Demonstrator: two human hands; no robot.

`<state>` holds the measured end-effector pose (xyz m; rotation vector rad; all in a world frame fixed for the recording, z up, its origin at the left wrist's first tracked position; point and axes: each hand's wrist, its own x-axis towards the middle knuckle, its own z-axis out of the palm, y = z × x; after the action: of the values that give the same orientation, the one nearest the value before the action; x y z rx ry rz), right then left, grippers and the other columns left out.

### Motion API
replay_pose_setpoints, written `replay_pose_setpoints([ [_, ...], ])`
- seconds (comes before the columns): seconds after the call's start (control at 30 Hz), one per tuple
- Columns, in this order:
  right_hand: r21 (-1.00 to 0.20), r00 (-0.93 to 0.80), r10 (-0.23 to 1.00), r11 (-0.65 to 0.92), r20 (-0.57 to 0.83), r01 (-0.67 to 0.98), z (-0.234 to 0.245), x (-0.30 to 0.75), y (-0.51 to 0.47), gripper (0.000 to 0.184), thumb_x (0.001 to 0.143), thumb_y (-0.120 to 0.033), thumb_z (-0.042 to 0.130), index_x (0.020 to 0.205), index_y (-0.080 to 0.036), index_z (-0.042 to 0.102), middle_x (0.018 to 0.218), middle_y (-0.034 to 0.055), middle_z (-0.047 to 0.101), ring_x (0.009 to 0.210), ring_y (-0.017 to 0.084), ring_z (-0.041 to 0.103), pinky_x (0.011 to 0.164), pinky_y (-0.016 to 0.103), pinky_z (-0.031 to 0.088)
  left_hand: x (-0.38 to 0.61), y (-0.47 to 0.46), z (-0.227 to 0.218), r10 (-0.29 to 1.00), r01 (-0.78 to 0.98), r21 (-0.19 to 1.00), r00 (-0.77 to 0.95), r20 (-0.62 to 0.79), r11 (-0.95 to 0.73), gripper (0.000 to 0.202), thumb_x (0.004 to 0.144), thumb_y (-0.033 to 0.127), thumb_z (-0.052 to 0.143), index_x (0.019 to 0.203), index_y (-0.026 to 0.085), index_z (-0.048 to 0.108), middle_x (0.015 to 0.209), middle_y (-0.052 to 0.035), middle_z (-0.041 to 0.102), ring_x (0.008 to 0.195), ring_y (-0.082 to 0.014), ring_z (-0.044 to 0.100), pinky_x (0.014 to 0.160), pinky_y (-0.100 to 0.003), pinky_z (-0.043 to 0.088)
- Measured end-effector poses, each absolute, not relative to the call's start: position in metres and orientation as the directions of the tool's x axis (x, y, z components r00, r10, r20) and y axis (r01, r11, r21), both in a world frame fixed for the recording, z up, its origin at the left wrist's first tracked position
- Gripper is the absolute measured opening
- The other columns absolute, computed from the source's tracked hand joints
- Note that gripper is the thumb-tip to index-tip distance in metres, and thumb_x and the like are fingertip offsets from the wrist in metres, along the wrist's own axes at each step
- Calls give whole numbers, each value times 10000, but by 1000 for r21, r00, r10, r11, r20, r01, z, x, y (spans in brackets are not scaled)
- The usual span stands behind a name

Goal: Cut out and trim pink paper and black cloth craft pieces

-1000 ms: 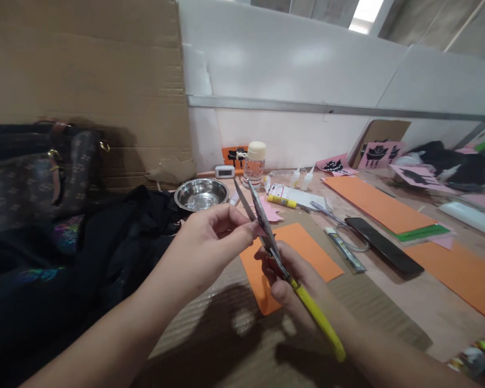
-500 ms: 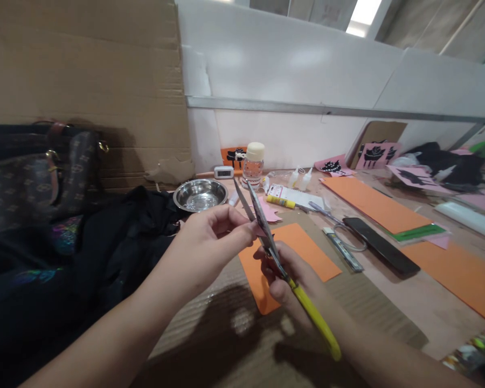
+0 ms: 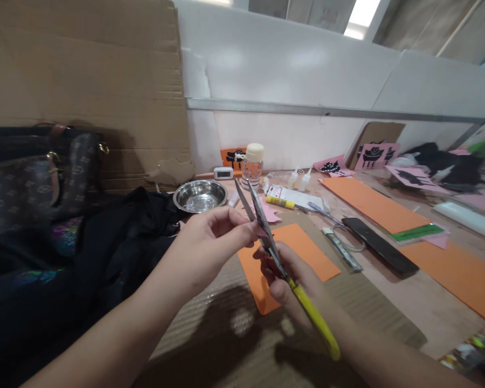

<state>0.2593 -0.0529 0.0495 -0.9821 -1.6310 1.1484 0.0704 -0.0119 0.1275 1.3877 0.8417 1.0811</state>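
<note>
My left hand (image 3: 210,242) pinches a small pink paper piece with a black print (image 3: 261,216), held edge-on to me. My right hand (image 3: 295,280) grips yellow-handled scissors (image 3: 283,269), whose blades stand open around the paper's edge and point up and away. Both hands hover over an orange paper sheet (image 3: 307,253) lying on a piece of corrugated cardboard (image 3: 226,323).
A steel bowl (image 3: 200,195), a small bottle (image 3: 254,161), a glue stick (image 3: 281,202), another pair of scissors (image 3: 335,223) and a black phone (image 3: 378,250) lie beyond. Orange sheets (image 3: 372,205) and pink prints (image 3: 374,155) spread right. A handbag (image 3: 32,172) and dark cloth (image 3: 105,248) sit left.
Almost nothing differs; the hands, paper and scissors keep their pose, and the view has shifted very slightly.
</note>
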Motion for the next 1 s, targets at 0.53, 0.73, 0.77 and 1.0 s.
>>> replay_pose_setpoints([
  [0.53, -966, -268, 940, 243, 212, 88, 57, 257, -54, 524, 894, -680, 600, 1167, -233, 603, 878, 24, 520, 739, 166, 477, 651, 279, 444, 70, -10, 125, 953, -47, 992, 279, 122, -114, 157, 837, 299, 750, 718, 226, 676, 812, 12, 753, 801, -152, 697, 812, -270, 553],
  [0.73, -969, -240, 945, 241, 224, 46, 57, 260, -52, 520, 901, -681, 591, 1218, -269, 602, 936, 38, 531, 808, 182, 519, 716, 291, 466, 69, -10, 128, 962, 8, 991, 242, 124, -130, 168, 818, 327, 760, 713, 228, 676, 792, 0, 744, 820, -178, 705, 819, -291, 570],
  [0.77, -971, -234, 948, 234, 216, 49, 58, 261, -52, 521, 899, -683, 592, 1213, -269, 606, 935, 37, 527, 806, 180, 519, 727, 295, 471, 68, -11, 129, 963, 24, 991, 238, 126, -135, 174, 820, 336, 759, 713, 227, 675, 794, -6, 745, 830, -187, 709, 822, -298, 573],
  [1.0, -978, -274, 941, 210, 198, 15, 54, 262, -51, 564, 877, -685, 622, 1239, -254, 595, 882, 20, 489, 736, 159, 481, 629, 257, 439, 65, -9, 129, 960, 76, 983, 238, 146, -168, 184, 833, 386, 766, 760, 230, 702, 810, 8, 745, 837, -172, 706, 802, -257, 559],
])
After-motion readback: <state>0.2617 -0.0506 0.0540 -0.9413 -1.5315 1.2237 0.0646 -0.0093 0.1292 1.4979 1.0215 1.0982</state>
